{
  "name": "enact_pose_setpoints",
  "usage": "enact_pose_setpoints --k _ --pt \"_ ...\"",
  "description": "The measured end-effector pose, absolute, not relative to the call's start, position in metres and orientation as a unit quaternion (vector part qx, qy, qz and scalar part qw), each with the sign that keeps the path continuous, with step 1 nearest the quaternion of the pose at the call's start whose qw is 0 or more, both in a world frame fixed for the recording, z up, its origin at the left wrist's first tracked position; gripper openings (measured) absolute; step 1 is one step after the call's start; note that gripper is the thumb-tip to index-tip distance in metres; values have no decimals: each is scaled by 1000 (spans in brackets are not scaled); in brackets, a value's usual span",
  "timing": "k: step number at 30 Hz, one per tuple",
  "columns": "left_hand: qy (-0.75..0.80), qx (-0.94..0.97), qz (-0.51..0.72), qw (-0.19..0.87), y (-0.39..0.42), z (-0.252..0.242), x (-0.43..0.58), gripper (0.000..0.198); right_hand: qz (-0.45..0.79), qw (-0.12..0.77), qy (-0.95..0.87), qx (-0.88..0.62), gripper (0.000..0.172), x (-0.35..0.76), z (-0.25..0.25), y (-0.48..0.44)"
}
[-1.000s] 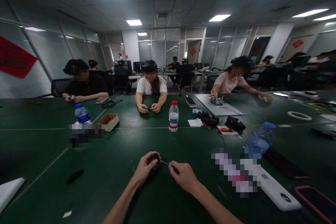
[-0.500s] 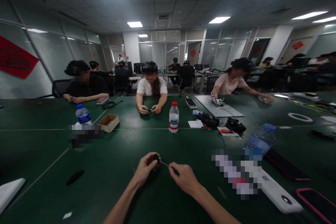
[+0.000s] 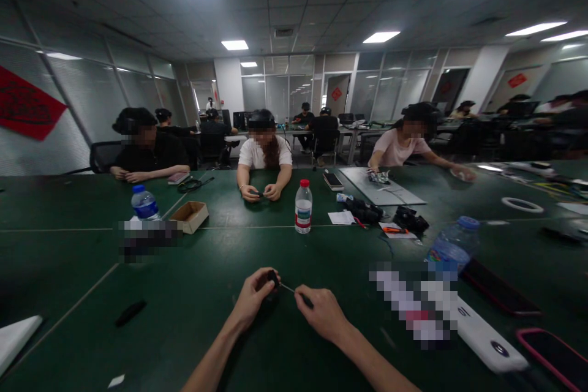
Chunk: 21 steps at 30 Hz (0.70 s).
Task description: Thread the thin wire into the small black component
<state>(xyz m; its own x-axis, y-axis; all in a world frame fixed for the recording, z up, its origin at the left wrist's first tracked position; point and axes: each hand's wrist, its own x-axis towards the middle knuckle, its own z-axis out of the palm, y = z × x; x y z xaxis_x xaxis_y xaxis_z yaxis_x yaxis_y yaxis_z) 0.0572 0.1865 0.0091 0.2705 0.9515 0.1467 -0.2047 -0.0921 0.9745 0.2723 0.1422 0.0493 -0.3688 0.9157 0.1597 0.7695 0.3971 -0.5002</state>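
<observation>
My left hand pinches a small black part between thumb and fingers, above the green table. Closed round a dark handle, my right hand holds a screwdriver. Its thin metal shaft points left, with the tip at or very close to the black part; whether they touch I cannot tell. Most of the handle is hidden in the fingers. On the table left of my hands lies a slim black piece.
Beyond my hands stands a red-capped bottle. An open cardboard box and a blue-capped bottle are at left. A large bottle, a white device and phones lie right. Several people sit around.
The view has shifted very slightly. Both hands keep nearly the same place and grip, with the screwdriver still pointing at the black part.
</observation>
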Motion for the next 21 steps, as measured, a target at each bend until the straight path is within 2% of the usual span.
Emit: enact_pose_setpoints --k 6,12,21 --pt "324 580 466 585 184 16 57 33 198 211 -798 -528 31 273 51 141" --pt "326 519 519 596 186 9 58 35 223 205 -798 -521 31 274 54 140" --pt "324 535 510 591 185 10 58 34 208 209 -802 -519 32 274 54 139"
